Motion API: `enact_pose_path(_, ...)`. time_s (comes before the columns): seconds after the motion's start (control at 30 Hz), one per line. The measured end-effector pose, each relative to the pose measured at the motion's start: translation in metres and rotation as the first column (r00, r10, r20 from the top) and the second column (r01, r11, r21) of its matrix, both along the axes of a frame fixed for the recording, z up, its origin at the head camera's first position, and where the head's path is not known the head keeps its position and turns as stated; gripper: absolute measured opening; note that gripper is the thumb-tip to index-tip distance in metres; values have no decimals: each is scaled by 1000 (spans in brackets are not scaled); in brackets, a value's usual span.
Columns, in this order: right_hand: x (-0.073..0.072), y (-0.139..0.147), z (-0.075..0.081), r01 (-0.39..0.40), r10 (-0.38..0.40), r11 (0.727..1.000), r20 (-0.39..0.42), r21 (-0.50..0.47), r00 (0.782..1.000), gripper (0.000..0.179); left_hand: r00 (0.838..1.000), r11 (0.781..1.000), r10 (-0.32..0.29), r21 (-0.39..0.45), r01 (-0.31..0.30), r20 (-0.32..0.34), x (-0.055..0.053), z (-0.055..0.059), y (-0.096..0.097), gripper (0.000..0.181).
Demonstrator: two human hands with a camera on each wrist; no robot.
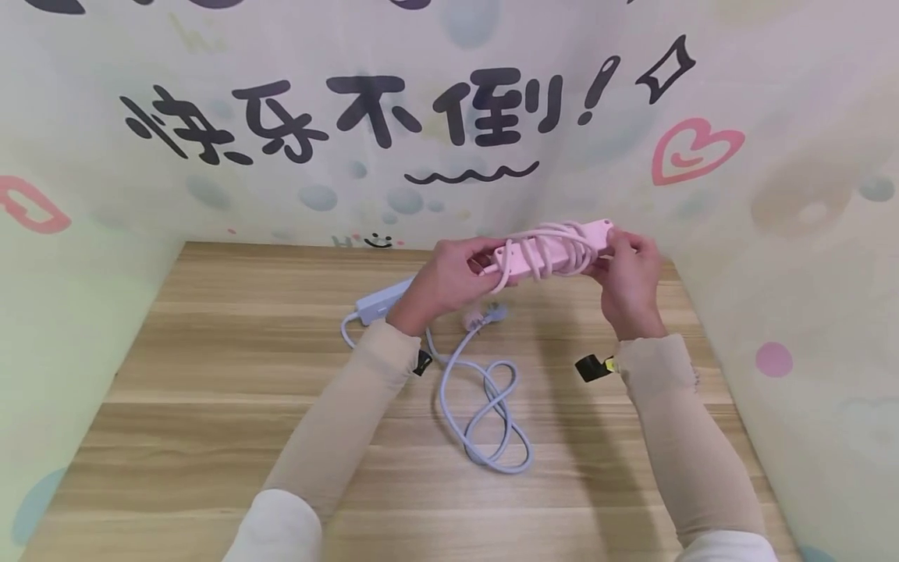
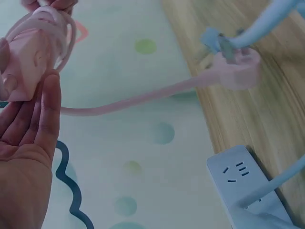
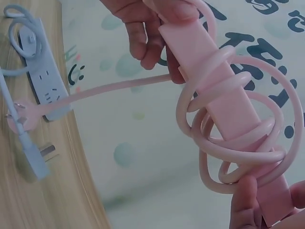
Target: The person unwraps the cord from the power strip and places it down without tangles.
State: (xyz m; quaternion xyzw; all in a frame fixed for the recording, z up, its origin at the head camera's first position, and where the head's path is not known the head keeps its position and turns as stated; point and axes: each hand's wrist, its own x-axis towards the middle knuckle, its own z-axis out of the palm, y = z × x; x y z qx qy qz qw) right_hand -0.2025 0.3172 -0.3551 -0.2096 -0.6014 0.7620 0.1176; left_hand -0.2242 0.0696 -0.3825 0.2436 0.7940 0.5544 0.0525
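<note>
Fingers [image 3: 245, 193] of the left hand [image 1: 453, 275] and right hand [image 1: 632, 277] pinch opposite ends of a pink power strip [image 3: 229, 107] above the table [image 1: 211, 375], seemingly keeping its wrapped cord [image 3: 238, 155] gathered, with a blue power strip [image 1: 382, 302] lying below.

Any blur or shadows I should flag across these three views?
Head view: a soft shadow crosses the tabletop, while the wall lettering is crisp; left wrist view: the blue plug is smeared; right wrist view: the pink power strip is fairly clear, the lettering behind it blurred.
</note>
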Motion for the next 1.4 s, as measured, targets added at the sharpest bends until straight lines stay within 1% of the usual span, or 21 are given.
enact_pose_path(0.1, 2, -5, 1, -10, 9, 998, -23, -67, 1000, 13, 999, 1000, 25, 7, -24, -24, 0, 3, -5, 42)
enact_pose_path(0.2, 4, -10, 0, -27, 23, 995, -48, -92, 999, 15, 999, 997, 53, 57, -52, -3, -2, 5, -11, 38)
enact_pose_path(0.33, 6, -13, -4, -106, 96, 988, -90, -114, 991, 18, 999, 989, 52, 138, -53, 16, -4, 8, -19, 35)
enact_pose_path(0.4, 7, -13, -9, -165, 149, 977, -120, -134, 982, 19, 999, 985, 46, 167, -49, 25, -4, 8, -22, 34)
enact_pose_path(0.53, 9, -17, -26, -256, 214, 937, -192, -235, 958, 27, 998, 975, 48, 215, -57, 45, -3, 5, -31, 33)
enact_pose_path(0.6, 9, -21, -38, -284, 248, 934, -179, -216, 952, 31, 997, 970, 52, 234, -64, 57, -3, 2, -35, 32)
enact_pose_path(0.63, 10, -24, -45, -297, 272, 937, -149, -184, 951, 29, 996, 968, 51, 241, -66, 67, -2, 0, -37, 32)
enact_pose_path(0.7, 11, -33, -59, -350, 346, 935, -60, -59, 936, 27, 996, 968, 46, 244, -64, 76, -2, -2, -40, 32)
enact_pose_path(0.73, 12, -40, -67, -387, 387, 922, -1, 27, 922, 27, 996, 969, 44, 239, -62, 79, -1, -3, -41, 32)
enact_pose_path(0.77, 13, -47, -74, -436, 432, 892, 58, 117, 900, 27, 996, 971, 44, 232, -60, 76, -1, -4, -42, 33)
enact_pose_path(0.8, 14, -55, -80, -491, 477, 845, 114, 213, 871, 28, 996, 974, 40, 221, -56, 75, 0, -5, -43, 33)
enact_pose_path(0.83, 15, -63, -86, -541, 516, 784, 164, 304, 841, 31, 997, 975, 35, 218, -50, 71, 0, -5, -44, 34)
enact_pose_path(0.9, 16, -78, -96, -608, 575, 646, 228, 461, 785, 37, 998, 976, 28, 213, -41, 63, 1, -6, -44, 34)
enact_pose_path(0.97, 16, -89, -102, -641, 615, 531, 268, 554, 741, 40, 998, 976, 19, 213, -33, 65, 2, -6, -43, 34)
enact_pose_path(1.03, 14, -97, -107, -659, 643, 448, 294, 605, 707, 40, 997, 974, 8, 225, -25, 75, 3, -6, -43, 34)
enact_pose_path(1.1, 13, -101, -111, -678, 664, 392, 319, 622, 676, 40, 996, 972, 1, 234, -21, 86, 4, -5, -43, 35)
enact_pose_path(1.17, 12, -105, -116, -692, 682, 352, 334, 630, 651, 39, 996, 971, -5, 240, -17, 92, 5, -5, -45, 35)
enact_pose_path(1.2, 12, -107, -117, -692, 684, 339, 338, 637, 646, 38, 996, 971, -6, 239, -17, 92, 6, -4, -46, 35)
enact_pose_path(1.3, 12, -109, -121, -669, 684, 315, 327, 674, 651, 33, 996, 971, -10, 239, -12, 90, 8, -4, -49, 34)
enact_pose_path(1.37, 12, -110, -122, -635, 676, 309, 306, 708, 670, 30, 996, 972, -10, 236, -10, 86, 10, -3, -52, 34)
enact_pose_path(1.4, 11, -110, -124, -614, 670, 297, 298, 732, 680, 28, 996, 973, -10, 233, -10, 84, 11, -3, -53, 33)
